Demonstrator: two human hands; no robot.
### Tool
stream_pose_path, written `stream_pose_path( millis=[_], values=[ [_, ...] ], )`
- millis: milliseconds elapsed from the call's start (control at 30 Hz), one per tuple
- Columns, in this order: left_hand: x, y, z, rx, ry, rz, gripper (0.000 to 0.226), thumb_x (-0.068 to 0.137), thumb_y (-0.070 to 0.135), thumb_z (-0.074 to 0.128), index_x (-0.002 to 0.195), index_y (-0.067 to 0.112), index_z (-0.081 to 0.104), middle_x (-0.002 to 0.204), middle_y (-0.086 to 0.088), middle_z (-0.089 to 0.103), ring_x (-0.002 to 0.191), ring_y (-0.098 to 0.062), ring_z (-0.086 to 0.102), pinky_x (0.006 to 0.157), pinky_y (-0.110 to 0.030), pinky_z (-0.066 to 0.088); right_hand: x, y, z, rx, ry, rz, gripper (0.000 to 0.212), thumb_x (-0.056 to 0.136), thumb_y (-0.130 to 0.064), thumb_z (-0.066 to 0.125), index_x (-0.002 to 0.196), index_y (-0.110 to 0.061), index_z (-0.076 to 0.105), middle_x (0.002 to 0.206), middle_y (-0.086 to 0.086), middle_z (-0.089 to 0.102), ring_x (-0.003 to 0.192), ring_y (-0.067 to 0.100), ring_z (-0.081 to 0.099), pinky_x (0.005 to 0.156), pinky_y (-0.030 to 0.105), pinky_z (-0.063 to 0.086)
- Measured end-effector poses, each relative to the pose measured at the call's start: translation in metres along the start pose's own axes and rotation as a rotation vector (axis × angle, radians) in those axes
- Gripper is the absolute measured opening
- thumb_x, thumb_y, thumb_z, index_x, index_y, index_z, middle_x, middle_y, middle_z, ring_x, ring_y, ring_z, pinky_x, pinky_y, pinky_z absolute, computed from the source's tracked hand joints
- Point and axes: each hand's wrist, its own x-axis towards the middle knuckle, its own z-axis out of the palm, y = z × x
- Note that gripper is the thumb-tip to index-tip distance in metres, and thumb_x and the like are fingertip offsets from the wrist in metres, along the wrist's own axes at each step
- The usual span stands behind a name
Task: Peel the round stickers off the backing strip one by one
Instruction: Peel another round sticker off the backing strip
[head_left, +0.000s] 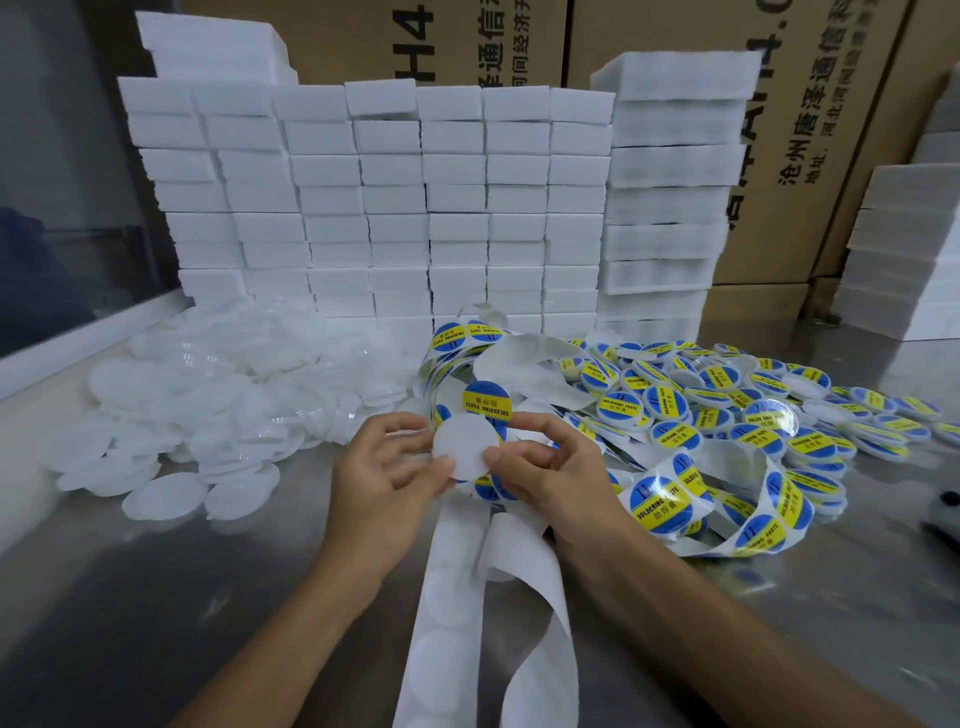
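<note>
Both hands pinching one white disc (464, 446), centre near.
Left hand (387, 470) steadies rim; right hand (540, 470) grips opposite edge, sticker (487, 404) poised behind for placement.

blue-yellow round sticker (487, 406) sticking up off the strip | white backing strip (457, 587) trailing down, emptied circles showing

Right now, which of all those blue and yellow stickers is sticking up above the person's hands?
The single sticker standing just above the white disc that both hands hold. Its print reads upside down, and it stands apart from the strip and the labelled pile at right.
</note>
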Motion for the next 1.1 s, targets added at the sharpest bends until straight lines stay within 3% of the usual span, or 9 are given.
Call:
stream_pose_path(
  millis=[100,200,300,433,600,767,1100],
  values=[
    [0.004,0.001,-0.004,-0.205,-0.011,-0.182,0.021,0.082,-0.008,0.069,0.098,0.005,0.063,0.085,-0.012,0.076,0.075,-0.027,0.074,0.063,-0.026,0.059,0.000,0.001,0.000,-0.021,0.001,-0.011,0.027,0.080,-0.014,0.080,0.103,-0.024,0.069,0.087,0.006,0.077,0.076,0.014,0.071,0.069,0.025,0.055],
    [0.005,0.002,-0.006,-0.269,0.030,-0.229,0.019,0.081,-0.007,0.069,0.096,0.002,0.063,0.084,-0.014,0.075,0.075,-0.027,0.074,0.063,-0.026,0.059,0.000,-0.001,0.003,0.013,0.082,-0.028,0.010,0.084,-0.016,0.076,0.087,-0.025,0.075,0.088,-0.001,0.076,0.085,0.016,0.070,0.077,0.035,0.059],
    [0.007,0.001,-0.009,-0.295,0.067,-0.259,0.019,0.080,-0.007,0.069,0.096,0.001,0.063,0.085,-0.016,0.075,0.075,-0.025,0.074,0.062,-0.026,0.058,0.000,-0.008,0.001,0.131,0.120,-0.008,0.012,0.086,-0.015,0.073,0.076,-0.020,0.077,0.082,0.001,0.072,0.084,0.013,0.067,0.077,0.032,0.059],
    [0.007,0.000,-0.009,-0.320,0.058,-0.266,0.018,0.077,-0.006,0.069,0.093,0.001,0.064,0.083,-0.016,0.075,0.076,-0.025,0.074,0.063,-0.027,0.059,-0.001,-0.010,0.001,0.095,0.088,0.032,0.007,0.084,-0.011,0.073,0.083,-0.005,0.077,0.109,0.008,0.073,0.100,0.024,0.068,0.088,0.043,0.059],
    [0.006,0.002,-0.006,-0.308,0.012,-0.249,0.029,0.068,0.002,0.074,0.094,0.001,0.063,0.087,-0.020,0.074,0.080,-0.030,0.074,0.064,-0.027,0.059,-0.005,-0.008,0.007,-0.015,0.093,0.001,0.016,0.081,-0.010,0.075,0.067,-0.016,0.078,0.104,-0.007,0.072,0.090,0.009,0.071,0.092,0.047,0.056],
    [0.005,0.002,-0.005,-0.311,0.000,-0.261,0.020,0.077,-0.007,0.069,0.094,0.000,0.063,0.086,-0.021,0.074,0.078,-0.030,0.074,0.064,-0.028,0.059,-0.004,-0.006,0.007,-0.044,0.080,0.011,0.014,0.081,-0.011,0.076,0.069,-0.016,0.079,0.102,-0.010,0.073,0.090,0.007,0.071,0.090,0.044,0.056],
    [0.005,0.002,-0.005,-0.302,-0.011,-0.247,0.031,0.063,0.004,0.074,0.092,0.001,0.064,0.086,-0.020,0.074,0.077,-0.028,0.074,0.063,-0.027,0.059,-0.006,-0.008,0.008,-0.067,0.089,0.034,0.008,0.083,-0.009,0.075,0.077,-0.005,0.078,0.100,-0.009,0.073,0.079,0.004,0.069,0.087,0.042,0.056]
  ],
)
